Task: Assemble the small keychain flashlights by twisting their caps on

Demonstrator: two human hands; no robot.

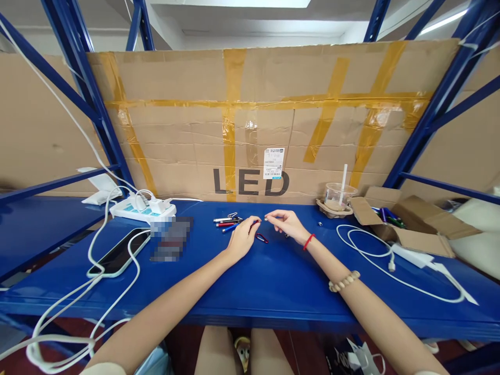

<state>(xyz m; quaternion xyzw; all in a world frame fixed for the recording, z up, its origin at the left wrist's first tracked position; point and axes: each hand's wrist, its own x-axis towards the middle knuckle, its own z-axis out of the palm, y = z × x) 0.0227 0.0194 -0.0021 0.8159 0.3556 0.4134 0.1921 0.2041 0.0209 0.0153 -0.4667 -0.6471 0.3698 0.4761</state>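
My left hand hovers low over the blue table, thumb and fingers pinched together; what lies between them is too small to name. Facing it across a narrow gap, my right hand pinches a small silvery piece at its fingertips. A red carabiner clip rests on the table just below the two hands. Left of my left hand lie several slim metal tubes in silver, red and blue, some with small clips at the end. Part of that group is hidden behind the hand.
A white power strip and a phone with cables occupy the left. On the right are a plastic cup with a straw, an open cardboard box and a white cable. A tall cardboard sheet closes off the back.
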